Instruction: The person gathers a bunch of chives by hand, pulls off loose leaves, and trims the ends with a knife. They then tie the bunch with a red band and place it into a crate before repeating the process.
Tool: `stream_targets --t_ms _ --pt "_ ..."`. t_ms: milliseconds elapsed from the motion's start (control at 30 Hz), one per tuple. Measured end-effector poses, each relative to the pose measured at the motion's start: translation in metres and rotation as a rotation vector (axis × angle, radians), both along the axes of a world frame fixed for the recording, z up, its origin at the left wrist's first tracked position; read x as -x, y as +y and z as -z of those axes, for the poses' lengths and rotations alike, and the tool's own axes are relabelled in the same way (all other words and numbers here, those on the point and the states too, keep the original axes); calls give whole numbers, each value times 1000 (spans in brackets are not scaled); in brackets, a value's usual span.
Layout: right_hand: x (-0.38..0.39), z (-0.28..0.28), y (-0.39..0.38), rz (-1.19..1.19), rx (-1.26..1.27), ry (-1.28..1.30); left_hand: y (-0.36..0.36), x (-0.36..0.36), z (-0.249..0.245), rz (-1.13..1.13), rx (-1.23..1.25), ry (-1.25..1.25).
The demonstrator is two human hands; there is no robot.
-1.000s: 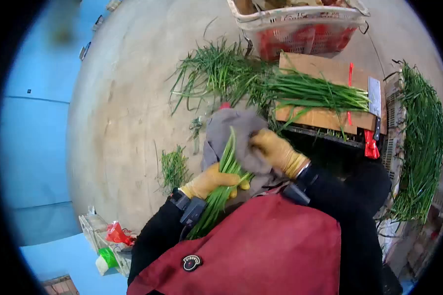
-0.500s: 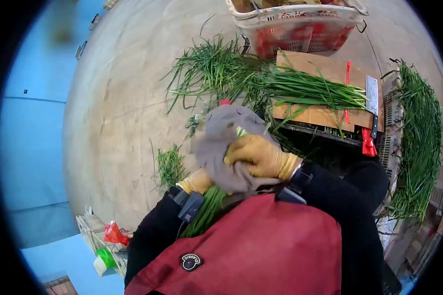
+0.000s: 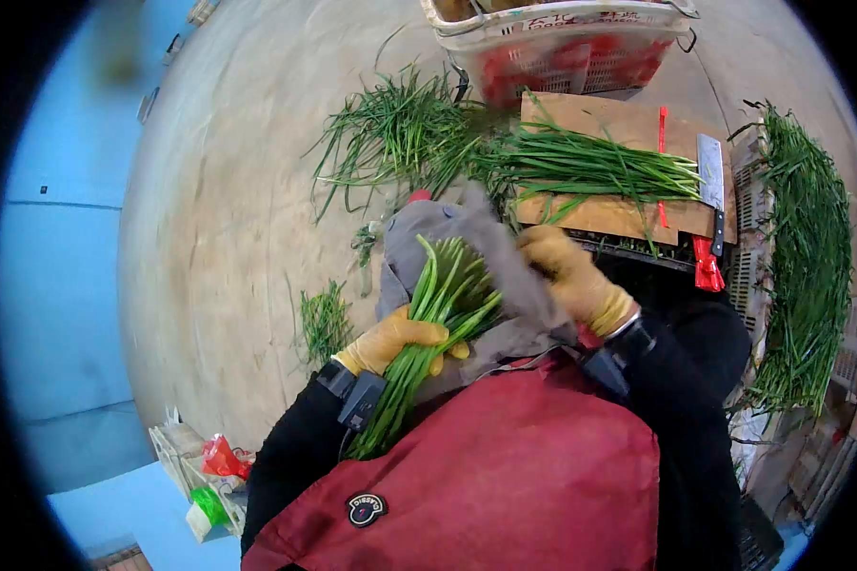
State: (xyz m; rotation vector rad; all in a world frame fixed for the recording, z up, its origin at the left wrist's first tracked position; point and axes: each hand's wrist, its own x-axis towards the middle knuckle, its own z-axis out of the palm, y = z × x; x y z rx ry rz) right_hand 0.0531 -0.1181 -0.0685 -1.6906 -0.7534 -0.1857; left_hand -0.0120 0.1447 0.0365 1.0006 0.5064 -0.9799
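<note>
My left hand (image 3: 397, 342), in a yellow glove, is wrapped round a bunch of Chinese chives (image 3: 411, 373). Their pale cut ends fan out up and to the right, while the green leaves run down past my wrist. To the right, my gloved right hand (image 3: 576, 278) has its fingers closed on a grey cloth (image 3: 512, 255). The cloth is blurred by motion and stands raised beside the stems. More grey fabric (image 3: 405, 233) lies under and behind the bunch, over my lap.
Chives lie on a cardboard sheet (image 3: 595, 112) on a dark crate, beside a cleaver (image 3: 710, 171) and red ties (image 3: 707, 265). A loose heap of chives (image 3: 400, 133) and a small clump (image 3: 325, 322) lie on the floor. A filled basket (image 3: 750, 200) stands right, another basket (image 3: 567, 62) ahead.
My right hand has moved right, drawing the grey cloth off the bunch. The stem ends, covered before, now show in my left hand.
</note>
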Motion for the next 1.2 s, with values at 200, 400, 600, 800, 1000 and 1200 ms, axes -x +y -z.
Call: stream_targets --t_ms 200,400,600,800,1000,1200 --pt "-2 11 46 -263 186 -92 17 3 26 94 6 21" --pt "9 73 -38 -187 1096 421 -1 4 0 16 -8 -31" --pt "-9 -34 -9 -33 297 141 1 2 -1 82 18 -51" --pt "-5 -35 15 -131 232 -78 -9 5 -13 21 56 -59" --pt "-7 -14 -21 227 193 132 3 6 -9 9 65 -78" --pt "24 103 -149 -83 1425 488 13 9 -16 -74 65 -123"
